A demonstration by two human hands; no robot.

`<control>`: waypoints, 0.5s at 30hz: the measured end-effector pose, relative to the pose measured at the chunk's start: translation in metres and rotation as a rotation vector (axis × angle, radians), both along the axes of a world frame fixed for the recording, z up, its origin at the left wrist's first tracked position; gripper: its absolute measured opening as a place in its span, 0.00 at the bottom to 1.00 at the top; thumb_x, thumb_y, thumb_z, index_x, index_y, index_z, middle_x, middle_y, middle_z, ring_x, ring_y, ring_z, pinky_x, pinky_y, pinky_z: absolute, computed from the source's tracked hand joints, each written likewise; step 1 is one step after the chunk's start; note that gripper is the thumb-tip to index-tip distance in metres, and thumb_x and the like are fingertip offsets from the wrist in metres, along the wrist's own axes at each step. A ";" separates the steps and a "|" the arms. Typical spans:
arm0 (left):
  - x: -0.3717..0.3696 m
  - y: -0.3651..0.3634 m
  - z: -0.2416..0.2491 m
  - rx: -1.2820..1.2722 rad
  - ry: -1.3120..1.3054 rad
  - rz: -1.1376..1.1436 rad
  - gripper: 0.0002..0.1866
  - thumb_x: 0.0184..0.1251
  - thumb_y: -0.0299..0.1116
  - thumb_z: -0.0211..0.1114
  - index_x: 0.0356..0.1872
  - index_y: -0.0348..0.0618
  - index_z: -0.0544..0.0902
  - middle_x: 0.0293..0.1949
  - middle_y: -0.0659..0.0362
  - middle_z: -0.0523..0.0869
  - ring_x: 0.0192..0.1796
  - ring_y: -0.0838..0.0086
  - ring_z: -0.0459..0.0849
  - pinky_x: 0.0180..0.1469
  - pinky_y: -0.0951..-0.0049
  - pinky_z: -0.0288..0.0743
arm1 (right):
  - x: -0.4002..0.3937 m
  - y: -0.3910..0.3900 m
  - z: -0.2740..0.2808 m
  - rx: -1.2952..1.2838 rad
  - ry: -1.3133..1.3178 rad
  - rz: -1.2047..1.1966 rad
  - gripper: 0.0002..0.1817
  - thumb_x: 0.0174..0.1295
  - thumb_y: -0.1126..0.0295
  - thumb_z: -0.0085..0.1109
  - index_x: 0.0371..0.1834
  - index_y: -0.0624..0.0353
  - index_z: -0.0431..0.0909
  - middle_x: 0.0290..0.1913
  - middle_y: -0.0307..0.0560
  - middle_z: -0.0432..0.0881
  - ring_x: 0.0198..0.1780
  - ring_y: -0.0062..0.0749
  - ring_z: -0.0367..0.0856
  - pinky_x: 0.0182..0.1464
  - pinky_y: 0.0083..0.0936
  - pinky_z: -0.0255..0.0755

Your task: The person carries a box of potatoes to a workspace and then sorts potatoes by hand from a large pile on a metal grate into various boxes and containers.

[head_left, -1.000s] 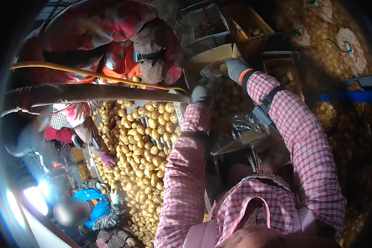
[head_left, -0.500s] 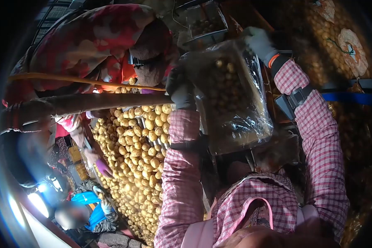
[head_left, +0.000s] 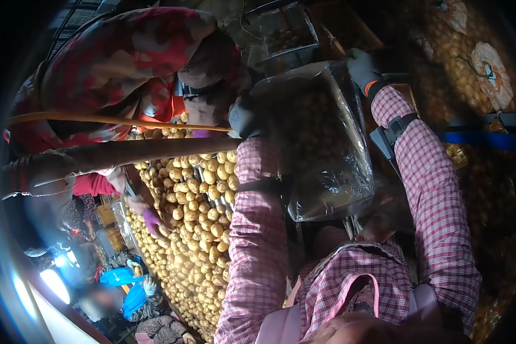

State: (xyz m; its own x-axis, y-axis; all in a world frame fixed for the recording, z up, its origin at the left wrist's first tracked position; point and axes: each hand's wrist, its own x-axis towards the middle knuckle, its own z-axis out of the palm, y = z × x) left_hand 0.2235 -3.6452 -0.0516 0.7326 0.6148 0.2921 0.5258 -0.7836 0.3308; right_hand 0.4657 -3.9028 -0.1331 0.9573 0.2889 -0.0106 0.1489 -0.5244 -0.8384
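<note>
In front of me is a box [head_left: 321,200] lined with clear plastic film [head_left: 352,123], with potatoes [head_left: 312,123] in deep shadow inside it. My left hand [head_left: 243,117], in a pale glove, is at the box's left edge; its fingers are lost in the dark. At the far right corner, my gloved right hand [head_left: 362,70] has its fingers curled closed at the edge of the film. Both arms reach forward in checked sleeves, one on each side of the box.
Many loose potatoes [head_left: 198,229] cover a sorting surface at left, with a purple-gloved hand [head_left: 153,222] over them. A co-worker in a patterned red jacket [head_left: 126,63] bends close by. A dark pole [head_left: 126,152] crosses toward my left arm. Filled net sacks [head_left: 481,74] are at right; another lined box [head_left: 286,31] is beyond.
The lined box has shifted slightly toward me. My left hand has moved a little outward and away; my right hand has come slightly nearer. The purple-gloved hand moved right.
</note>
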 end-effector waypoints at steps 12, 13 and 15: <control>0.021 0.014 -0.040 -0.356 -0.149 0.222 0.10 0.75 0.29 0.58 0.47 0.36 0.85 0.41 0.54 0.90 0.41 0.68 0.87 0.46 0.68 0.80 | -0.014 0.031 0.005 -0.011 0.108 0.008 0.10 0.62 0.72 0.60 0.45 0.58 0.84 0.40 0.51 0.87 0.43 0.35 0.84 0.50 0.33 0.75; 0.022 0.011 -0.033 -0.199 -0.053 0.191 0.09 0.76 0.27 0.57 0.46 0.36 0.85 0.41 0.55 0.90 0.41 0.70 0.87 0.46 0.69 0.80 | -0.013 0.032 0.002 0.083 0.187 0.018 0.11 0.62 0.72 0.61 0.47 0.58 0.84 0.41 0.51 0.88 0.45 0.35 0.85 0.51 0.32 0.75; 0.028 0.028 -0.076 -0.545 -0.278 0.309 0.08 0.76 0.28 0.58 0.45 0.36 0.84 0.41 0.54 0.90 0.41 0.68 0.87 0.46 0.68 0.81 | -0.013 0.031 -0.007 0.272 0.346 0.038 0.14 0.62 0.71 0.61 0.51 0.59 0.84 0.45 0.50 0.88 0.48 0.35 0.85 0.54 0.31 0.75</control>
State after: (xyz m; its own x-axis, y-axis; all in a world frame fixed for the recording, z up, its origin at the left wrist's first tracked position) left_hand 0.2516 -3.6169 -0.1280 0.4425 0.8961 0.0334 0.5365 -0.2944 0.7909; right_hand 0.4522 -3.8715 -0.1405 0.8994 0.3606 -0.2470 -0.1494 -0.2774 -0.9491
